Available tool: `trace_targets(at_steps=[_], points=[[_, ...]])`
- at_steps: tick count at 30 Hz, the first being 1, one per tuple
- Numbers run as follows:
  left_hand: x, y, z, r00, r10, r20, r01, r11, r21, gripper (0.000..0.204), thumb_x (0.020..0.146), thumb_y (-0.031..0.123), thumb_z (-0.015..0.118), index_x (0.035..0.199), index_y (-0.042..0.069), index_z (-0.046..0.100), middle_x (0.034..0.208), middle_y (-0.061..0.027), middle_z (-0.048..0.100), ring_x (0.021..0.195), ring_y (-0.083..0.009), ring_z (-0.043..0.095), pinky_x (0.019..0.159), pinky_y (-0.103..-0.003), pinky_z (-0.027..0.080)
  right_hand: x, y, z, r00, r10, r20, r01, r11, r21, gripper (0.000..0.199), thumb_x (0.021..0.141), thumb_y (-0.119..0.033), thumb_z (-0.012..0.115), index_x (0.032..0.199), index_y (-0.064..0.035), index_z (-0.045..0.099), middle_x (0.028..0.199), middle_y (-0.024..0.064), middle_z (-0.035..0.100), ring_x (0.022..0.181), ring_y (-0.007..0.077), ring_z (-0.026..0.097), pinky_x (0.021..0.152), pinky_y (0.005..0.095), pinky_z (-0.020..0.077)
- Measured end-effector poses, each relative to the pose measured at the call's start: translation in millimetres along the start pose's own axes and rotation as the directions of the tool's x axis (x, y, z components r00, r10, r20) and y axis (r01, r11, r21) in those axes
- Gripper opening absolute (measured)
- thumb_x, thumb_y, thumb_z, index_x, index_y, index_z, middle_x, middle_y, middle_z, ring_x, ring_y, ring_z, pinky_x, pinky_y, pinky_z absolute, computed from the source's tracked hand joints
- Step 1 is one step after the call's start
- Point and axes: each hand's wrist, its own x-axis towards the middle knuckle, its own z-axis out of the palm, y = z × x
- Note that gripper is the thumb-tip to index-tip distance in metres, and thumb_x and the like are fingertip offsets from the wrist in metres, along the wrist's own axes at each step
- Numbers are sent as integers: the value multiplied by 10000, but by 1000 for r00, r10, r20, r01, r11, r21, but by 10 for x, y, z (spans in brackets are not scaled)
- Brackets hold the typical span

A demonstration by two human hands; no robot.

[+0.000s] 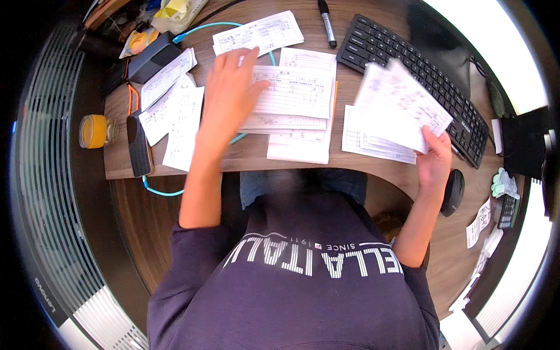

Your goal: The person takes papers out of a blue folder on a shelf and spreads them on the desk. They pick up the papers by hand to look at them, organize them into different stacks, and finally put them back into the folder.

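My right hand (pixel 434 158) pinches a small fan of printed paper slips (pixel 396 102), slightly blurred, held up in front of the keyboard. More slips (pixel 373 146) lie on the desk beneath them. My left hand (pixel 230 87) is open, its fingers stretched out over the left edge of a stack of printed forms (pixel 291 96); whether it touches them I cannot tell. Under that stack is a larger white sheet pad (pixel 300 153). Beyond my left fingertips lies another pile of slips (pixel 259 34), and loose slips (pixel 184 128) spread out to the left.
A black keyboard (pixel 408 76) slants across the right, with a mouse (pixel 452 192) near it. A marker (pixel 328 24) lies at the back. To the left are a phone (pixel 139 146) on a blue cable, a dark box (pixel 154 57) and a yellow-lidded jar (pixel 93 131).
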Motion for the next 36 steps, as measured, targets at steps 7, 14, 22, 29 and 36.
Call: trace_targets(at_steps=[7,14,22,29,36], points=[[-57,-249,12,989,29,147,-34,999,31,463,725,245,693,1156,108,593,1206,-83,521,1150,-262,429,964,-399,299,-121,185,725,941,66,333,39,954,-297,236,834,-83,586,1034,41,600,966,77,645,863,129,595,794,270,455],[-142,-241,16,998,-12,68,11,1000,2,428,732,261,684,1122,100,606,1193,-90,531,1142,-256,435,964,-403,284,-180,386,974,917,104,385,12,958,-288,222,843,-82,568,1026,41,598,951,67,645,853,115,585,776,257,452],[-161,-293,35,995,-3,98,2,1000,6,395,740,271,677,1084,88,616,1154,-91,554,1120,-263,456,952,-410,289,-243,427,1268,806,-140,575,407,837,-365,305,755,34,533,1054,14,588,1086,125,598,943,204,575,810,270,432],[-232,629,4,927,344,-150,-375,862,-340,124,694,26,600,818,34,596,942,-96,592,871,-267,563,753,-356,432,-369,183,476,796,-301,526,518,787,-334,60,782,-68,521,810,-45,569,988,139,650,1002,265,588,1012,450,296],[-248,1329,541,892,443,-92,-428,760,-489,306,684,54,654,981,24,585,1009,-112,590,940,-278,564,820,-376,453,-378,94,-35,887,-168,431,409,720,-560,123,730,-137,525,756,-18,548,1148,148,600,1214,304,454,1091,501,43]])
